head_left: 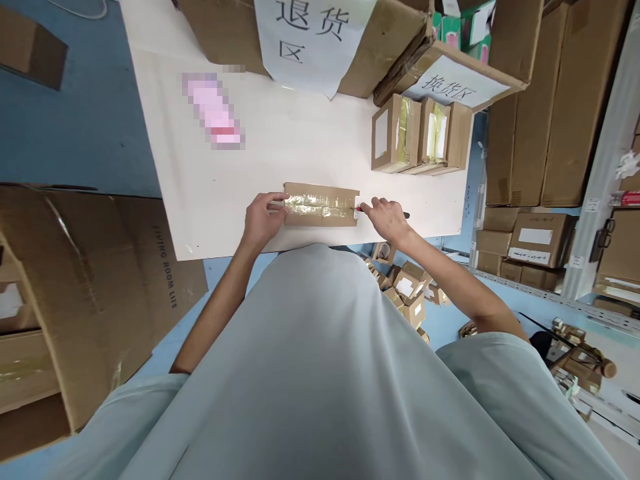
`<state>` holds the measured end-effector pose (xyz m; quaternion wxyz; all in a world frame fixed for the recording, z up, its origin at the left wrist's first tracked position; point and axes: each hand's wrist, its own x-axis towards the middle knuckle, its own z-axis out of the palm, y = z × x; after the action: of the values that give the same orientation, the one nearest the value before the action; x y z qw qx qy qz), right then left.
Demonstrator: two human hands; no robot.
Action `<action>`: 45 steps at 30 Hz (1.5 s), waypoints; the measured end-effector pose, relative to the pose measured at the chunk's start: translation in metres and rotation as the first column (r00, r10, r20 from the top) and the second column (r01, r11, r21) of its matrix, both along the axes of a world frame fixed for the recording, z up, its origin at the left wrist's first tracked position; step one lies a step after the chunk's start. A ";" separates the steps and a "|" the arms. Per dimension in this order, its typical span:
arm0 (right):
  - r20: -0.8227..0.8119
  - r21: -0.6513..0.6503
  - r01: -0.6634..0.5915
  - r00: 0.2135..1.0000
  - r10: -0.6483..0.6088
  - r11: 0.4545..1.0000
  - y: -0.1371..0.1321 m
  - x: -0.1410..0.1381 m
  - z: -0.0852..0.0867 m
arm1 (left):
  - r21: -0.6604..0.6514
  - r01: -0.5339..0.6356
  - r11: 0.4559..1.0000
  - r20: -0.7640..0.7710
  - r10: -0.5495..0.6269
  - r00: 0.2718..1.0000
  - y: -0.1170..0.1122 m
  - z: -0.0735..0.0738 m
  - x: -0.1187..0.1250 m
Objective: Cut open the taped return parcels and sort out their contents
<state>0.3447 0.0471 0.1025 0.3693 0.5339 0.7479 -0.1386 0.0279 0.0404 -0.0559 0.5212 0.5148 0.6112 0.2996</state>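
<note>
A long flat cardboard box [320,203], sealed along its top with shiny clear tape, lies on the white table [280,140] near its front edge. My left hand [263,217] grips the box's left end, thumb on top. My right hand [386,219] is closed around a thin red-and-black tool [361,210], perhaps a cutter or a pen, whose tip touches the box's right end at the tape seam.
Three small taped boxes [420,135] stand at the table's right rear. Large cartons with paper signs [313,37] line the back edge. An open carton [75,293] stands at my left. Shelves of boxes [540,247] rise on the right, and small boxes [407,293] litter the floor.
</note>
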 end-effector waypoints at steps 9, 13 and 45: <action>-0.096 -0.033 -0.028 0.995 0.025 0.999 0.009 0.038 -0.018 | -0.035 -0.085 0.996 -0.121 0.080 0.989 -0.002 0.007 0.018; -0.175 -0.035 -0.036 0.984 0.030 0.999 0.011 0.049 -0.026 | -0.050 -0.127 0.991 -0.182 0.116 0.976 -0.001 0.013 0.024; -0.882 -0.149 0.308 0.388 -0.267 0.940 -0.027 0.083 -0.150 | -0.179 -0.346 0.921 -0.341 0.272 0.900 0.005 0.036 0.036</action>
<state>0.4281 0.0199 -0.0472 -0.1201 0.5082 0.7275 -0.4450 0.0642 0.0450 -0.0198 0.4215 0.3857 0.7907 0.2199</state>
